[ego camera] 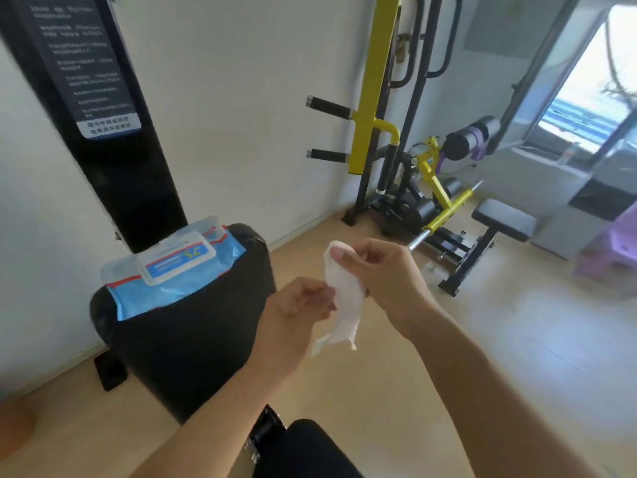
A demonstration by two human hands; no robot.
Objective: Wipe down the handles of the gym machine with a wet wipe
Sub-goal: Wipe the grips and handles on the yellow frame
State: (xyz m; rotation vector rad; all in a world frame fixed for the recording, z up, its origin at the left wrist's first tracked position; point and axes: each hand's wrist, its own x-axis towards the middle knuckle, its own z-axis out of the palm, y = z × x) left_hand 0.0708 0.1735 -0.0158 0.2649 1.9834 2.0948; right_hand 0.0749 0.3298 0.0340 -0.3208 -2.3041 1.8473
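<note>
Wet wipe (344, 298) bunched between both hands, mid-air above floor. Right hand (382, 274) fingers pinch top; left hand (300, 305) fingers grip its side. Handles (329, 106) well apart, untouched. Risk: crumpled wipe tears or slips while being unfolded. Pack (172, 267) sits at padded seat's top edge.

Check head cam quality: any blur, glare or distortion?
Head view: window blown out at upper right; wide-angle bends the black panel, its text smeared; the wet wipe, held by left hand and right hand, reads fairly sharp; machine handles soft but readable.
</note>
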